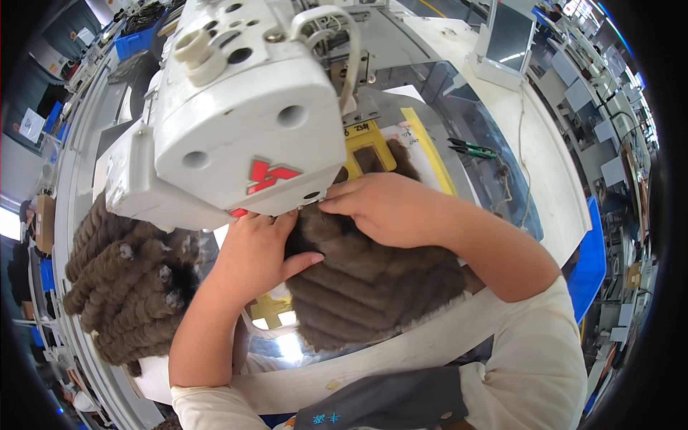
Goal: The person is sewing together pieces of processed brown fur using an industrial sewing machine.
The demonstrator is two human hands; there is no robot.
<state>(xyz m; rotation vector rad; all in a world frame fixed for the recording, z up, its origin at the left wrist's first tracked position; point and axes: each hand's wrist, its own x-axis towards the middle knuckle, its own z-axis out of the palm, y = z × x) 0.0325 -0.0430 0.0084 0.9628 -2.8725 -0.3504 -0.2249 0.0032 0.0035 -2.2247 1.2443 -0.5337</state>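
Observation:
A brown ribbed fur piece [373, 294] lies beneath the white sewing machine head [236, 107], over yellow templates [272, 312]. My left hand [261, 251] rests on the fur's left edge, thumb stretched out across it; its fingertips reach under the machine head and are partly hidden. My right hand [383, 208] lies on the upper part of the fur, fingers extended toward the machine's lower edge, near where the needle area is hidden. Another yellow template [369, 150] and white paper show behind my right hand.
A pile of brown fur pieces [125, 279] lies at the left. Green-handled snips [469, 149] lie on the smoky clear extension plate [494, 201]. A white-framed panel [502, 39] stands at the back right, a blue tray [584, 265] hangs beside the table's right edge. Other workbenches line both sides.

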